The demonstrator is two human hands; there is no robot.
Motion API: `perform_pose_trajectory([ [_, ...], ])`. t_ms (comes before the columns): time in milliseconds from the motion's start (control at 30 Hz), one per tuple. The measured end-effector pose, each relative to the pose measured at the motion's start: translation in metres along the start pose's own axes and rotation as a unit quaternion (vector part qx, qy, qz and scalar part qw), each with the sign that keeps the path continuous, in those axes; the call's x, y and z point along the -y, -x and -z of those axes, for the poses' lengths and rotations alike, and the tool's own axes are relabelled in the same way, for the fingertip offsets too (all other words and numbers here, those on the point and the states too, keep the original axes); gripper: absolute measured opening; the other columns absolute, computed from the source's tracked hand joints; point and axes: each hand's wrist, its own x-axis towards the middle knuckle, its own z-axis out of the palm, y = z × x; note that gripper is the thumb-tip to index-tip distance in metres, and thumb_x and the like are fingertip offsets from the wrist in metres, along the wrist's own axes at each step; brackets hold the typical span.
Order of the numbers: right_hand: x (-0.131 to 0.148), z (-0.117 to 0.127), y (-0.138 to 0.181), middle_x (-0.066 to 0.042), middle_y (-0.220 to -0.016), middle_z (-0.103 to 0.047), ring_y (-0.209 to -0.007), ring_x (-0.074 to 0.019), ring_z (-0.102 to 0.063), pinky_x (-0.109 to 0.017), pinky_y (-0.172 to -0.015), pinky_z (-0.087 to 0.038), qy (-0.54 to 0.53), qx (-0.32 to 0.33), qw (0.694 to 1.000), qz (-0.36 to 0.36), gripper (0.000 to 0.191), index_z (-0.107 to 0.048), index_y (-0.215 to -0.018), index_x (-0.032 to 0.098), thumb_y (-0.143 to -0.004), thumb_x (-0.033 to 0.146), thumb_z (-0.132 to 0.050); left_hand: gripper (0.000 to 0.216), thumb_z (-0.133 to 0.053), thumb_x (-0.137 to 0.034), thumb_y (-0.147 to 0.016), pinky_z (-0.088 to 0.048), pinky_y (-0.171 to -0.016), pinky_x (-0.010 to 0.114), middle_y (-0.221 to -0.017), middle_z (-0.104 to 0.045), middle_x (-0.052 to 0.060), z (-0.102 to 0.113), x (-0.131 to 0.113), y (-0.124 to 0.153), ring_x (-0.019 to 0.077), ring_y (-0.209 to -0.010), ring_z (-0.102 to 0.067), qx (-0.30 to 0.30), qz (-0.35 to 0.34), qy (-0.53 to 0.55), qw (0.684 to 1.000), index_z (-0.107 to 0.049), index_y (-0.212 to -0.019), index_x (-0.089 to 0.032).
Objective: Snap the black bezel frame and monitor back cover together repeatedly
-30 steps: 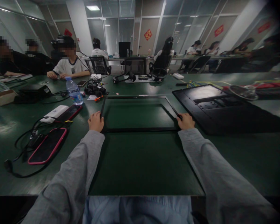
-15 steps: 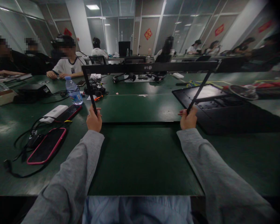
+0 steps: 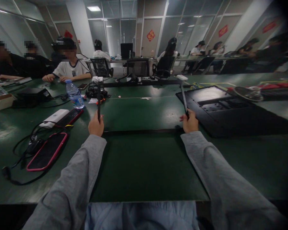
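Note:
A thin black monitor bezel (image 3: 144,131), an open rectangular frame, is in front of me with its near bar low over the green table (image 3: 144,169). My left hand (image 3: 96,125) is wrapped round its left side bar, thumb upward. On the opposite side bar, my right hand (image 3: 191,122) is closed in the same way. The far bar, carrying a small blurred logo, lies further back and looks lower than upright. Whether the near bar touches the table, I cannot tell. Right of my right hand rests a large black monitor panel (image 3: 232,118).
To the left are a red-edged phone (image 3: 48,151) with a black cable, a white power bank (image 3: 54,117) and a water bottle (image 3: 75,95). Beyond the bezel sits a bundle of black cables (image 3: 97,91). Several people sit at tables further back.
The bezel's far bar has tipped down and away from me, from in front of the background people to near the tabletop's far part. Both hands keep their hold, wrists slightly turned.

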Motion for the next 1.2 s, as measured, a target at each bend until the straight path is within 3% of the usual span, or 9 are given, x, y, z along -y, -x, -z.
perform_pose_trajectory([
  [167,-0.004,-0.003,0.0,-0.002,-0.075,-0.07,-0.076,-0.0229,-0.072,-0.043,-0.092,-0.056,-0.009,0.016,0.999,-0.026,0.048,-0.059,-0.13,0.014,-0.087,0.035,-0.054,0.043,-0.05,-0.037,-0.099,-0.051,-0.098,0.046,-0.125,-0.073,0.016,-0.007,0.011,-0.005,0.0337,-0.113,-0.069,0.012,-0.003,-0.02,1.0,-0.068,-0.135,-0.022],
  [367,-0.002,-0.002,-0.003,-0.005,-0.085,-0.074,-0.071,-0.0228,-0.07,-0.044,-0.088,-0.057,-0.011,-0.061,0.998,-0.007,0.048,-0.053,-0.134,0.016,-0.091,0.035,-0.048,0.042,-0.045,-0.033,-0.1,-0.049,-0.104,0.04,-0.124,-0.073,0.013,-0.008,0.008,-0.005,0.0261,-0.116,-0.068,-0.132,-0.129,0.075,0.98,-0.065,-0.133,-0.017],
  [500,0.001,0.001,-0.002,-0.005,-0.085,-0.073,-0.071,-0.0234,-0.071,-0.044,-0.086,-0.057,-0.016,-0.095,0.995,-0.011,0.044,-0.053,-0.131,0.017,-0.093,0.039,-0.046,0.046,-0.044,-0.036,-0.103,-0.049,-0.101,0.037,-0.119,-0.074,0.011,-0.008,0.004,-0.002,0.023,-0.111,-0.069,-0.173,-0.148,0.102,0.968,-0.056,-0.143,-0.017],
  [833,0.005,0.001,0.001,-0.005,-0.086,-0.072,-0.071,-0.0218,-0.071,-0.042,-0.085,-0.057,-0.025,-0.09,0.996,-0.003,0.042,-0.055,-0.127,0.019,-0.096,0.045,-0.046,0.048,-0.044,-0.037,-0.104,-0.05,-0.099,0.038,-0.116,-0.075,0.01,-0.012,0.011,-0.004,0.0229,-0.107,-0.07,-0.156,-0.142,0.102,0.972,-0.054,-0.146,-0.017],
  [1200,0.009,0.0,0.001,-0.004,-0.083,-0.071,-0.068,-0.0216,-0.07,-0.041,-0.085,-0.057,-0.02,-0.088,0.996,0.002,0.037,-0.056,-0.123,0.019,-0.094,0.04,-0.045,0.045,-0.045,-0.034,-0.102,-0.051,-0.099,0.039,-0.114,-0.075,0.009,-0.01,0.01,-0.005,0.0234,-0.108,-0.071,-0.127,-0.13,0.102,0.978,-0.056,-0.143,-0.019],
])
